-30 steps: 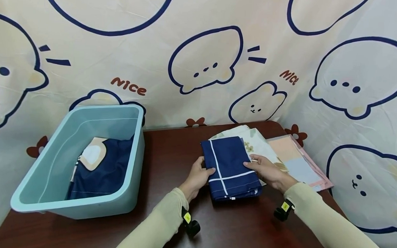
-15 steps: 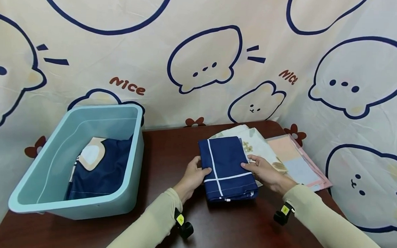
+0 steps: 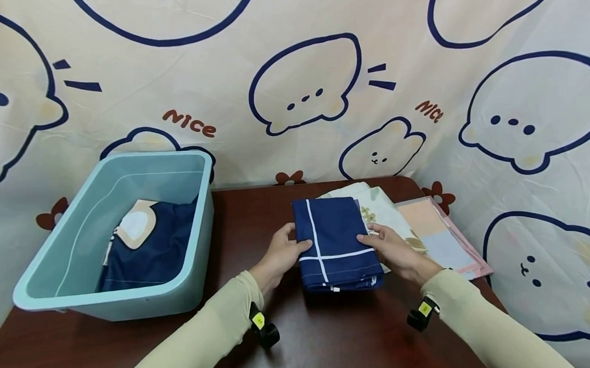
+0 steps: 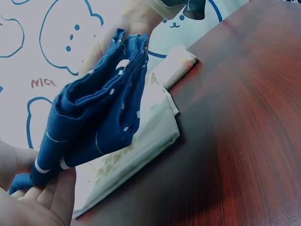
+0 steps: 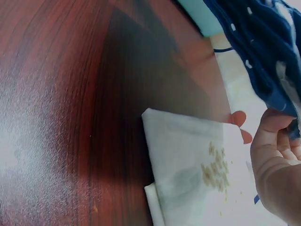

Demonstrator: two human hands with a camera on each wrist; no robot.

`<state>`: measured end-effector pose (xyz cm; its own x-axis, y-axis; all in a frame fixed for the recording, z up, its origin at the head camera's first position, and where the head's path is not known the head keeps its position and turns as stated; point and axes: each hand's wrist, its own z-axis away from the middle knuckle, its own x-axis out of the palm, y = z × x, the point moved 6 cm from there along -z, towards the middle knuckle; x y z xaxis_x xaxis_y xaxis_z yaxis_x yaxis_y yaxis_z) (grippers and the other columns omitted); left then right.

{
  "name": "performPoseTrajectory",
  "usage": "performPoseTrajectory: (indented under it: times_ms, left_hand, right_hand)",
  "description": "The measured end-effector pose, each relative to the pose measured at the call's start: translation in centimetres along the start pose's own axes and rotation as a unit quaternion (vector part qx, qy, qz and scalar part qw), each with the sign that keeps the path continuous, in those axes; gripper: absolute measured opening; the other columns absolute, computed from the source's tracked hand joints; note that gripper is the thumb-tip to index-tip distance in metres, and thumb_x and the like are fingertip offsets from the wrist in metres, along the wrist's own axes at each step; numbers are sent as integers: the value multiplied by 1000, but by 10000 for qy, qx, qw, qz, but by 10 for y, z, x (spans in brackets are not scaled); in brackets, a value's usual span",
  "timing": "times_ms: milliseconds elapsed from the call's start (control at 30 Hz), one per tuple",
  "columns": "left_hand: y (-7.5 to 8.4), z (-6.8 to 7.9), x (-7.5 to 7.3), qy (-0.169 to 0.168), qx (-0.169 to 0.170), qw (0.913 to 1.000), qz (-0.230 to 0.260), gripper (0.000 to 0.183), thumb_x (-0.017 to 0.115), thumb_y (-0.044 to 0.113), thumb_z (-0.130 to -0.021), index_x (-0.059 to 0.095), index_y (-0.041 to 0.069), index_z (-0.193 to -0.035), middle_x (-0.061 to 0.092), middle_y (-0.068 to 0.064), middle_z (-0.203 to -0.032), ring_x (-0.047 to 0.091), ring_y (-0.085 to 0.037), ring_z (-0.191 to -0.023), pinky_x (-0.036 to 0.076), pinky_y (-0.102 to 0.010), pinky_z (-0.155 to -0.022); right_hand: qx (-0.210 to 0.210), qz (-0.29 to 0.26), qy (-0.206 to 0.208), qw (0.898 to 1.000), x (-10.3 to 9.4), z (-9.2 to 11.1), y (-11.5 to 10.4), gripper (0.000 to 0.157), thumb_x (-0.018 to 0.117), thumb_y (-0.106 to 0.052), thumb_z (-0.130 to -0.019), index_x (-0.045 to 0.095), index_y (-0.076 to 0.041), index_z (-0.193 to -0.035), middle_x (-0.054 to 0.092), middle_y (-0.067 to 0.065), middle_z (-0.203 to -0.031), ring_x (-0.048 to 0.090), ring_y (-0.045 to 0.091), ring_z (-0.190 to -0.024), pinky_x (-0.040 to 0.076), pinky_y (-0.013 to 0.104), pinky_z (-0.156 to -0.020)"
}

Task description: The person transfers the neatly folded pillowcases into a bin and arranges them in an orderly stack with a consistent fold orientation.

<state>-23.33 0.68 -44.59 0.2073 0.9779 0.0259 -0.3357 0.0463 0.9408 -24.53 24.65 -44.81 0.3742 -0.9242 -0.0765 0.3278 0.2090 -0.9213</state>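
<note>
A folded navy cloth (image 3: 335, 224) with crossing white lines is held up in front of me by both hands, several layers thick. My left hand (image 3: 278, 254) pinches its left edge, thumb on top and fingers beneath. On the opposite edge, my right hand (image 3: 396, 253) grips it the same way. The left wrist view shows the layered end of the cloth (image 4: 96, 108) raised off the table. Behind it lies a folded white cloth (image 3: 385, 207) with a leaf and flower print, partly covered from the head view.
At the left stands a light blue plastic tub (image 3: 205, 224) with a navy and beige cloth (image 3: 148, 254) inside. A folded pink, peach and pale blue cloth (image 3: 443, 240) lies at the right by the patterned curtain (image 3: 513, 177). Everything rests on a dark red-brown table (image 3: 254, 220).
The navy cloth has shifted slightly left, with both hands still holding it. My left hand and forearm have moved a little left. The tub and the other cloths have stayed put.
</note>
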Motion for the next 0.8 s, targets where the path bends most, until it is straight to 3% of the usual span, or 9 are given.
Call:
performPoseTrajectory:
  times_ms: [333,800]
  left_hand:
    - [11,11,0,62,-36,9999,126,38,59,13,-102,49,8,-138,73,-20,-119,74,-17,-90,58,-37,-85]
    - [34,33,1,140,60,9996,225,43,47,11,-104,43,5,-146,64,-21,-130,69,-23,-104,55,-33,-84]
  right_hand:
    - [95,-314,35,9995,6,5,-11,65,56,-32,-104,29,-4,-156,72,0,-121,73,12,-100,60,31,-85]
    - [-20,-437,188,9989,14,12,-23,60,56,-33,-104,34,-4,-152,75,-5,-110,75,13,-94,61,32,-80]
